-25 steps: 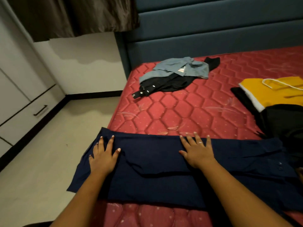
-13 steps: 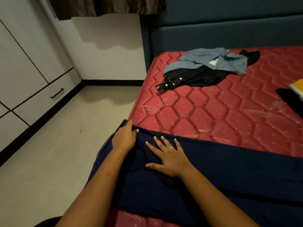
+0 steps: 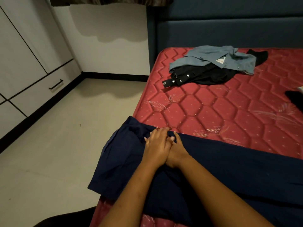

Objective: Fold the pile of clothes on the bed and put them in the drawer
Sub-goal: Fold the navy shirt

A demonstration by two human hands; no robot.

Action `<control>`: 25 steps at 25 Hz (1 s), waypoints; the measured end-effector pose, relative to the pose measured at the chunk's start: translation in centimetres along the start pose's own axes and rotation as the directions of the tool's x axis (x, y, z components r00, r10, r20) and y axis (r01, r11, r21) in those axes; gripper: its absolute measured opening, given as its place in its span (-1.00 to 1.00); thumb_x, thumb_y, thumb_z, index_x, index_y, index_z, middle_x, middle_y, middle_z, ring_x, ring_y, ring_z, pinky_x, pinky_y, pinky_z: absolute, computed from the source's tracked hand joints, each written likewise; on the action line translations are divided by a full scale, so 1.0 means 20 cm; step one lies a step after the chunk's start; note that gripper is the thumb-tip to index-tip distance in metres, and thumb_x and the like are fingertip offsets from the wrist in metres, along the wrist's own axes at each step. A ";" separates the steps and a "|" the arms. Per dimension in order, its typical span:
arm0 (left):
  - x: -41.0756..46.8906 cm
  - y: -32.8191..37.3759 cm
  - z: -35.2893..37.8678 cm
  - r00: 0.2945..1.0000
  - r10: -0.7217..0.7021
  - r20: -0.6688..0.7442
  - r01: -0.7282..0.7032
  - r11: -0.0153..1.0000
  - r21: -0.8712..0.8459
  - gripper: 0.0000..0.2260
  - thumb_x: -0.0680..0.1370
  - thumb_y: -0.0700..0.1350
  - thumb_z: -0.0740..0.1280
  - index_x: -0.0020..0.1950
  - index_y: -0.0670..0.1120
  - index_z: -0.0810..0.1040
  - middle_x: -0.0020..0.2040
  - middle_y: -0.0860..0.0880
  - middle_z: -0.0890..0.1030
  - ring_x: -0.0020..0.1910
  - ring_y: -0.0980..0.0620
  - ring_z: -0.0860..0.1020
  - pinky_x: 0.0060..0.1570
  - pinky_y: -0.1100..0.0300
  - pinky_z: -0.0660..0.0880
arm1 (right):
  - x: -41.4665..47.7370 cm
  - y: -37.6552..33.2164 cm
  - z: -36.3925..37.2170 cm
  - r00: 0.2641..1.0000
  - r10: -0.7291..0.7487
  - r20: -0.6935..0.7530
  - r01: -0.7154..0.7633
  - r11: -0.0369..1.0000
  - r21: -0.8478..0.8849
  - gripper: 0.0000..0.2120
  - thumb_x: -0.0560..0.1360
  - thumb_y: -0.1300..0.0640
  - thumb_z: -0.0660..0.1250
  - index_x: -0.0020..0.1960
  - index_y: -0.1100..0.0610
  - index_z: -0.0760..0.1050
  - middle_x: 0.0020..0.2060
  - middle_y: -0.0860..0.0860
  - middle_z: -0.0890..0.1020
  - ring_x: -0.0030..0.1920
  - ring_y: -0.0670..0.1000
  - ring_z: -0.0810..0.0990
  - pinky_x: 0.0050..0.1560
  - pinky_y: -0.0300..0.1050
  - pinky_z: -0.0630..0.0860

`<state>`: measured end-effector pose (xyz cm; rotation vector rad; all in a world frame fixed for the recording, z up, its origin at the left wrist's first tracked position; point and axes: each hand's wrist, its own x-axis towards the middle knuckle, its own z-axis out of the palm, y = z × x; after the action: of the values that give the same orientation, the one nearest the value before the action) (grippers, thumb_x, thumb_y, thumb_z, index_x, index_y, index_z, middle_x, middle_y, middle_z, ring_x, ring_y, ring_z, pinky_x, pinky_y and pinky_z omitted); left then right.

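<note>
A long navy garment [image 3: 221,164] lies across the near edge of the red mattress [image 3: 221,108], and its left end hangs over the bed's side. My left hand [image 3: 156,145] rests on the garment's far edge with fingers spread. My right hand [image 3: 177,152] lies close against it, its fingers partly covered by the left hand, so its grip is unclear. Farther up the bed a blue-grey shirt [image 3: 213,58] lies crumpled over a black garment [image 3: 205,76]. The white drawer with a black handle [image 3: 55,84] is low in the cupboard at left.
Another black garment [image 3: 295,99] shows at the right edge of the frame. A dark blue headboard [image 3: 229,30] backs the bed. Pale floor [image 3: 57,153] lies between bed and cupboard. A curtain hem [image 3: 106,0] hangs at the top.
My left hand has left the garment's far left corner and slid right. Both hands now lie together on the far edge. The view has swung left.
</note>
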<state>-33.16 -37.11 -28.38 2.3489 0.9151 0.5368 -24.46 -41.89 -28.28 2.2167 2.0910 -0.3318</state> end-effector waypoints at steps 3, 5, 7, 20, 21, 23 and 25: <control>-0.01 -0.09 0.03 0.994 -0.092 0.063 0.086 0.991 0.098 -0.28 0.46 0.35 -0.18 0.50 0.03 0.21 0.52 0.09 0.22 0.55 0.07 0.00 0.50 0.03 -0.10 | -0.01 -0.01 0.05 0.997 0.013 -0.079 -0.014 1.000 -0.018 -0.13 0.25 -0.28 -0.45 0.55 -0.07 -0.28 0.56 -0.11 -0.12 0.55 -0.02 -0.21 0.42 0.17 -0.40; 0.00 -0.11 0.02 0.991 -0.107 0.079 0.098 0.990 0.103 -0.35 0.51 0.36 -0.10 0.51 0.06 0.19 0.53 0.10 0.20 0.55 0.07 -0.03 0.49 0.04 -0.11 | -0.01 -0.03 0.07 0.990 0.044 -0.132 -0.041 0.999 0.027 -0.16 0.28 -0.26 -0.44 0.56 -0.09 -0.23 0.56 -0.14 -0.07 0.55 -0.03 -0.19 0.43 0.12 -0.39; 0.01 -0.11 0.01 0.985 -0.140 0.103 0.129 0.986 0.106 -0.47 0.60 0.26 0.01 0.53 0.07 0.17 0.55 0.11 0.17 0.55 0.07 -0.03 0.49 0.02 -0.09 | -0.03 -0.03 0.08 0.981 0.107 -0.162 -0.092 0.991 0.100 -0.19 0.34 -0.27 -0.40 0.57 -0.10 -0.16 0.56 -0.17 -0.05 0.54 -0.02 -0.22 0.44 0.10 -0.39; -0.13 0.39 0.21 0.934 -0.268 0.236 0.145 0.889 0.434 -0.47 0.66 -0.03 0.02 0.59 -0.01 -0.11 0.59 -0.06 -0.13 0.55 -0.11 -0.18 0.50 -0.08 -0.16 | -0.54 0.27 0.07 0.904 0.366 0.222 -0.390 0.918 0.073 -0.08 0.36 -0.53 0.09 0.48 -0.28 -0.38 0.45 -0.16 -0.46 0.44 0.18 -0.51 0.25 0.54 -0.38; -0.18 0.47 0.27 0.934 -0.251 0.253 0.151 0.922 0.358 -0.47 0.65 -0.05 0.02 0.59 0.02 -0.09 0.59 -0.04 -0.12 0.55 -0.11 -0.19 0.50 -0.06 -0.17 | -0.57 0.29 0.07 0.906 0.354 0.231 -0.378 0.923 0.069 -0.11 0.42 -0.47 0.10 0.49 -0.23 -0.38 0.46 -0.15 -0.45 0.44 0.18 -0.51 0.28 0.53 -0.37; -0.23 0.51 0.36 0.951 -0.222 0.215 0.151 0.941 0.304 -0.47 0.64 0.05 0.01 0.58 0.09 -0.08 0.59 -0.01 -0.11 0.55 -0.11 -0.20 0.49 -0.05 -0.19 | -0.65 0.38 0.06 0.911 0.342 0.232 -0.366 0.928 0.066 -0.13 0.41 -0.48 0.09 0.48 -0.27 -0.38 0.47 -0.19 -0.42 0.45 0.18 -0.49 0.31 0.50 -0.37; -0.26 0.48 0.39 0.953 -0.235 0.190 0.151 0.914 0.377 -0.41 0.59 0.27 -0.04 0.58 0.13 -0.09 0.59 -0.01 -0.11 0.55 -0.13 -0.21 0.48 -0.07 -0.19 | -0.79 0.55 0.04 0.879 0.404 0.253 -0.429 0.902 0.052 -0.08 0.29 -0.60 0.06 0.43 -0.38 -0.40 0.47 -0.24 -0.39 0.48 0.18 -0.43 0.29 0.51 -0.37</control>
<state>-27.86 -49.32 -29.12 2.5293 1.1995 0.0073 -14.31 -58.28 -26.74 2.4656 1.4575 -0.6458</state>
